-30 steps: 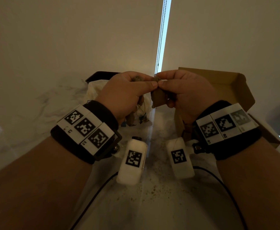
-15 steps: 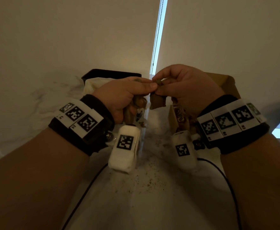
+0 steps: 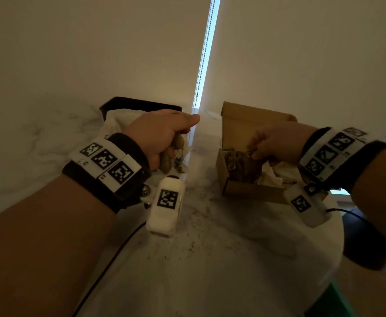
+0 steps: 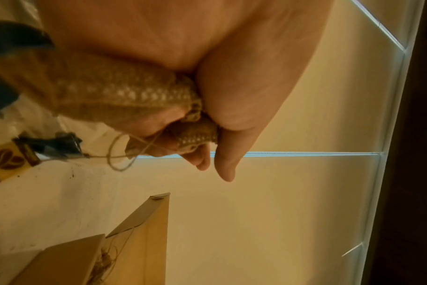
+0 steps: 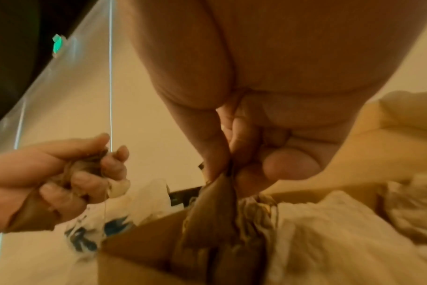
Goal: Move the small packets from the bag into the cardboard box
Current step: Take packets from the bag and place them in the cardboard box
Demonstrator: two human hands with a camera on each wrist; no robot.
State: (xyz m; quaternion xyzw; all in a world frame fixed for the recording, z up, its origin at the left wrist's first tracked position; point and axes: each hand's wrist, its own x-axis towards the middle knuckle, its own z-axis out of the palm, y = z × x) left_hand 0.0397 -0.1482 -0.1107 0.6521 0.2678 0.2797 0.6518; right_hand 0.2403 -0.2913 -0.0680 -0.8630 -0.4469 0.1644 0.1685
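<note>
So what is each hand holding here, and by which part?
Left hand grips a small burlap bag around its gathered neck. Right hand pinches a brown packet by its top edge, over the cardboard box.

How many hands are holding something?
2. The left hand grips a burlap pouch near the bag; the right hand pinches a packet over the box.

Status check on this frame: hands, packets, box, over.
Left hand grips burlap bag. Right hand pinches brown packet over open cardboard box; packets already inside. Nothing in the way.
</note>
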